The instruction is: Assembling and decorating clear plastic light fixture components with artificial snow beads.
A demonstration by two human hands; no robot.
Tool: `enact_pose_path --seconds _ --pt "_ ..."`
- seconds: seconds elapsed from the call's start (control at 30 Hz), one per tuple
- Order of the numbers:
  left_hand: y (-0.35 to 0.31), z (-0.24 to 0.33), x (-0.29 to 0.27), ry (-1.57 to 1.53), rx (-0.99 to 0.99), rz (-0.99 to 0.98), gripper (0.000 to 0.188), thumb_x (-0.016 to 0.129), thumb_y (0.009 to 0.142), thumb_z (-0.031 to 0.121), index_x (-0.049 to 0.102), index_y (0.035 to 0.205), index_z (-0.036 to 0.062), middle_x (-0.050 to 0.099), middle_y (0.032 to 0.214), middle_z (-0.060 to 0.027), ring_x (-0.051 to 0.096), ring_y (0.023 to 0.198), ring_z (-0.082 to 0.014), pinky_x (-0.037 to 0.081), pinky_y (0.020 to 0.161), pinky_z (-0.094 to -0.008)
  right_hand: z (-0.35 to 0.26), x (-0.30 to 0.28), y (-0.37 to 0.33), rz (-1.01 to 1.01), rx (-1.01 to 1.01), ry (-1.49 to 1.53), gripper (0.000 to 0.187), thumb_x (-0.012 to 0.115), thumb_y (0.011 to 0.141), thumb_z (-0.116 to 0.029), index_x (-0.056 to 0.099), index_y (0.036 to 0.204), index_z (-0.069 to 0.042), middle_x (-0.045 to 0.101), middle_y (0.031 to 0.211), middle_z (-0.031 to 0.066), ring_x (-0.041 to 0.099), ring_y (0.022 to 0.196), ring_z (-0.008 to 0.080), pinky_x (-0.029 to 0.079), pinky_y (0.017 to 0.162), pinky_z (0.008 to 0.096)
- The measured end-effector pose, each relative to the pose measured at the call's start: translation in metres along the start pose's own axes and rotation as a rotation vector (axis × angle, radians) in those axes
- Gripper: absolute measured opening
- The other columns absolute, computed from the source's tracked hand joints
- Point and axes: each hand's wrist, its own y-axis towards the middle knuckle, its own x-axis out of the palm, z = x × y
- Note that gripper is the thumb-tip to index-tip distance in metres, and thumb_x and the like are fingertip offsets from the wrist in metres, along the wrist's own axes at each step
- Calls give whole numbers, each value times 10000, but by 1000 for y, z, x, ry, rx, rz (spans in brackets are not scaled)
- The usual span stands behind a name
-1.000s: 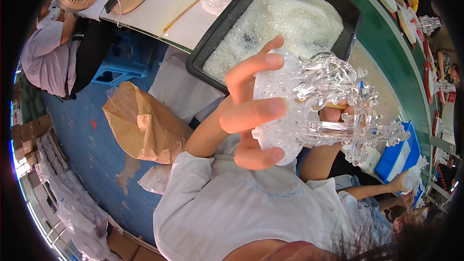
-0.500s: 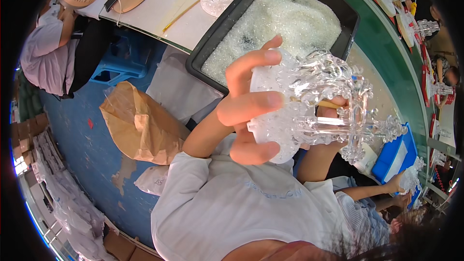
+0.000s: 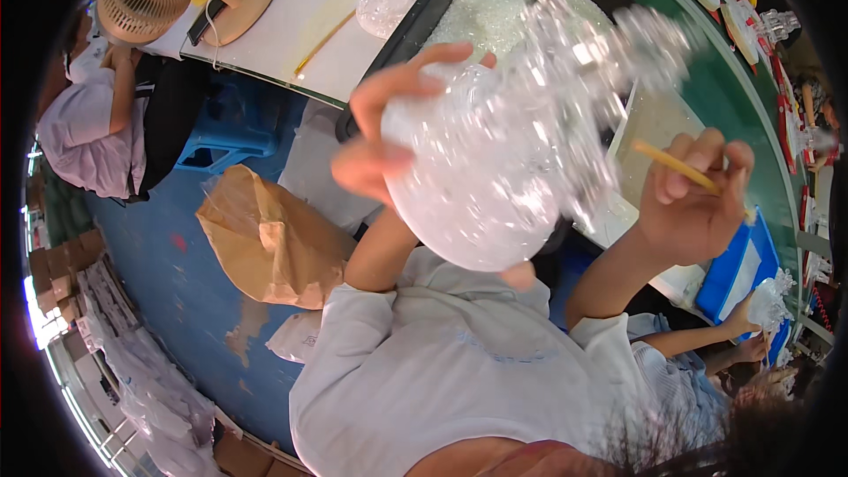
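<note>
My left hand point(image 3: 380, 128) grips the round frosted base of a clear plastic ornament point(image 3: 495, 177), fingers spread around its rim. Towers or spires on the ornament point up and to the right, smeared by motion. Off to the right, my right hand point(image 3: 693, 208) is raised and pinches a thin yellow wooden stick point(image 3: 669, 162), apart from the ornament; whether the stick has bristles cannot be seen. Behind the ornament lies a black tray point(image 3: 402, 31) of glittering clear granules point(image 3: 495, 0), partly hidden by it.
On the white table point(image 3: 309, 0) stand a beige fan point(image 3: 238, 13), another stick point(image 3: 325, 42) and a second clear ornament point(image 3: 384, 9). A brown paper bag point(image 3: 274, 234) is at my left. A co-worker point(image 3: 97, 124) sits far left; another person's hands hold an ornament point(image 3: 770, 300) near a blue bin point(image 3: 738, 274).
The ornament has tilted, its spires swinging upward and its base turning toward me. My right hand with the stick has moved out from behind it to the right.
</note>
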Motion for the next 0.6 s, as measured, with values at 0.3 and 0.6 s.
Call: enact_pose_path --seconds 0.3,0.6 --pt "12 19 25 -520 -364 -12 1171 945 390 572 287 1281 192 360 1272 -200 460 1213 -456 442 966 -529 -13 3 42 -582 -271 -497 335 441 965 -228 560 1208 -31 578 996 186 457 760 165 370 639 276" --pt "-6 3 25 -517 -390 -103 567 772 749 385 470 1197 213 432 1304 -205 443 1238 -426 406 1013 -587 6 34 25 -288 134 -843 453 695 850 -251 596 1163 62 648 1030 126 572 702 104 437 635 210"
